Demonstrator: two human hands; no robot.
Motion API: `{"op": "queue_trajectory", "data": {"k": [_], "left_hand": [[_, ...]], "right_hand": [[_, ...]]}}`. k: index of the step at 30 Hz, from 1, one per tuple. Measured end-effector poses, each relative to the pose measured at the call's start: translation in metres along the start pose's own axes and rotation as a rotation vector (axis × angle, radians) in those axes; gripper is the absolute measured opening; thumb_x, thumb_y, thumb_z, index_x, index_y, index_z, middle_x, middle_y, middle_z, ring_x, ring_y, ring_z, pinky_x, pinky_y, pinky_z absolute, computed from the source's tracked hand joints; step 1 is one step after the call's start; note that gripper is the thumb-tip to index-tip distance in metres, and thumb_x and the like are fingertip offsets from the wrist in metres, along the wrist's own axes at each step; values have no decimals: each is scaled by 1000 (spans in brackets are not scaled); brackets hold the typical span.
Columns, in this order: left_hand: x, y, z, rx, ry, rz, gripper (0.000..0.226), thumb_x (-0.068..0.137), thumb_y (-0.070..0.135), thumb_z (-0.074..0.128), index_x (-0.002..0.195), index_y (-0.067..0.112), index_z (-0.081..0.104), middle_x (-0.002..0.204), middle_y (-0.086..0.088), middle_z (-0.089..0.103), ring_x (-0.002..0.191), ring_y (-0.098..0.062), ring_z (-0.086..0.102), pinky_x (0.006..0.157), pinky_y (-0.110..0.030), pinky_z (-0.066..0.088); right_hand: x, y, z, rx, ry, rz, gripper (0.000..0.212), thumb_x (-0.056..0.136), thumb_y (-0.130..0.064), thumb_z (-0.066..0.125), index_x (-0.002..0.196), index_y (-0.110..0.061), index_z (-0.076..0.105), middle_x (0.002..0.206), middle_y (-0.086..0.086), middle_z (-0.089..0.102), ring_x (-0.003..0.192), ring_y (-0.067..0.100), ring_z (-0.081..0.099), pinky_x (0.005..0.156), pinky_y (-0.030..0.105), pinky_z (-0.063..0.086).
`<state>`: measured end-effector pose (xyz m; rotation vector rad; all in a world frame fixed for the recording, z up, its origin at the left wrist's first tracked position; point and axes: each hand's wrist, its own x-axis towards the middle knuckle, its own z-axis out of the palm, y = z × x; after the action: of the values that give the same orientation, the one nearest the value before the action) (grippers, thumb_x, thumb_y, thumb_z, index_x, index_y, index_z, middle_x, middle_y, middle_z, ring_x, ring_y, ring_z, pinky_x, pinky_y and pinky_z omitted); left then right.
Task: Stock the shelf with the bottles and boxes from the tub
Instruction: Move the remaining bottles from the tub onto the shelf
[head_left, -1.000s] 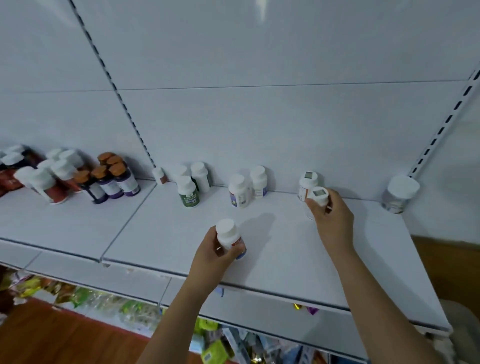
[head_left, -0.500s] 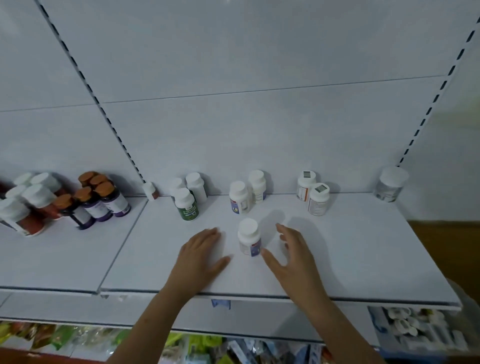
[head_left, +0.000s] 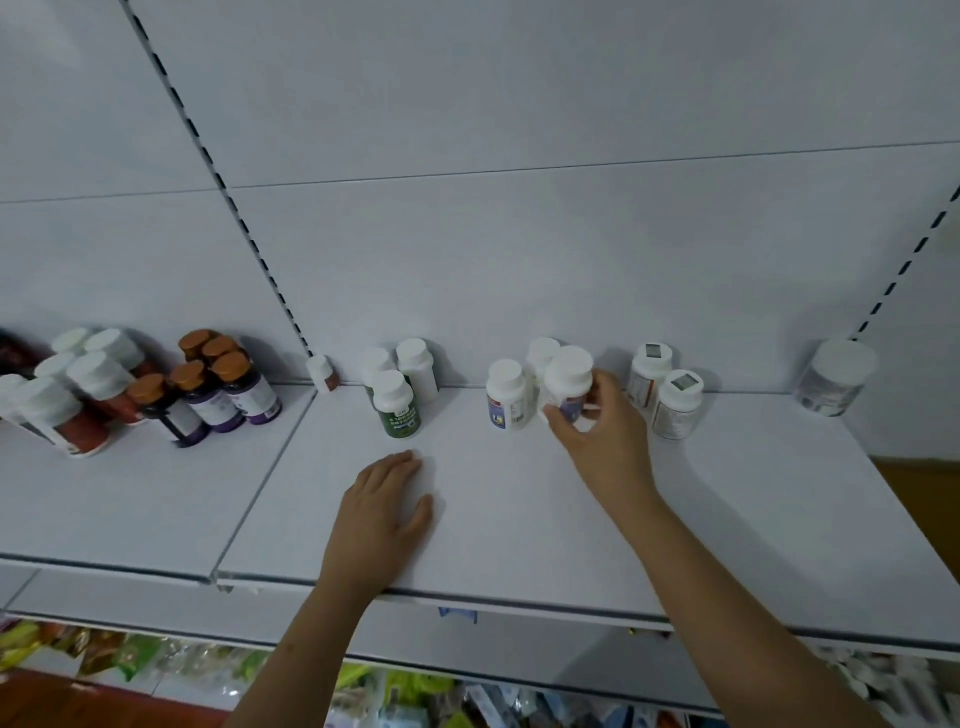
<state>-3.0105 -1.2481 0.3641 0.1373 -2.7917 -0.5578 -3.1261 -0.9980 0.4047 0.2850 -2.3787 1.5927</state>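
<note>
This is a shop, likely selling pharmacy or health goods. White metal retail shelving with slotted uprights carries rows of pill and supplement bottles beyond the hands, and a lower shelf beneath them holds brightly packaged goods.

pretty even cool light, soft shadows behind the bottles on the shelf, fisheye bending at edges, bottom corner blurry

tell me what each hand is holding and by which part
Right hand fingers grip the white-capped bottle around its body, below the cap. Left hand holds nothing.
</note>
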Motion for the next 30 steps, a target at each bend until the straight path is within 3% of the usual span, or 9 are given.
{"op": "queue_trajectory", "data": {"k": [4,8,12,16,20,24,27,30], "left_hand": [[-1,1,-1,5,2,-13,58,87,54,42,131,21,59,140,8,53,127,-12,46,105,-22,30],[0,2,-2,-1,-14,-16,60,86,55,39,132,21,58,141,8,52,129,-12,45,106,-22,28],[-1,1,-3,2,-32,-22,64,86,57,36,135,21,56,143,8,50,131,-13,43,106,-23,28],[-1,-1,-2,1,-43,-10,66,86,57,33,137,20,54,145,7,48,132,-15,42,107,-26,29],[-2,-3,-4,21,-76,37,71,87,55,29,140,14,52,147,-1,47,134,-21,42,110,-32,31],[-6,-1,-1,48,-101,56,70,88,45,27,135,1,55,143,-17,50,131,-37,47,110,-47,38],[-22,26,6,14,-161,72,68,85,43,29,128,1,61,138,-25,53,127,-47,48,106,-56,39],[-56,75,17,-84,-205,327,56,86,40,39,123,8,66,134,-19,58,125,-43,53,103,-58,43]], "right_hand": [[4,33,17,-265,-142,12,27,83,-28,74,99,-15,57,95,1,65,96,25,60,77,29,45],[4,43,24,-589,-163,-15,43,89,-48,63,115,-14,65,136,14,56,132,38,43,107,42,36],[2,40,22,-660,-209,-23,53,91,-46,62,128,-8,59,144,17,50,138,36,38,116,38,25],[-1,33,22,-672,-193,25,65,91,-47,61,137,-1,51,147,17,47,140,33,37,117,37,24],[-24,24,17,-695,-194,79,59,102,-40,42,148,-2,38,156,14,35,146,29,28,120,35,18],[-82,9,3,-703,-143,96,67,94,-43,24,146,-5,43,155,14,37,145,30,32,119,39,22],[-131,-4,-19,-638,-157,138,63,95,-43,34,147,-8,42,156,9,35,146,25,30,119,30,15],[-177,-22,-57,-516,-110,247,50,101,-39,48,143,-12,48,151,1,42,140,17,36,111,15,18]]}}
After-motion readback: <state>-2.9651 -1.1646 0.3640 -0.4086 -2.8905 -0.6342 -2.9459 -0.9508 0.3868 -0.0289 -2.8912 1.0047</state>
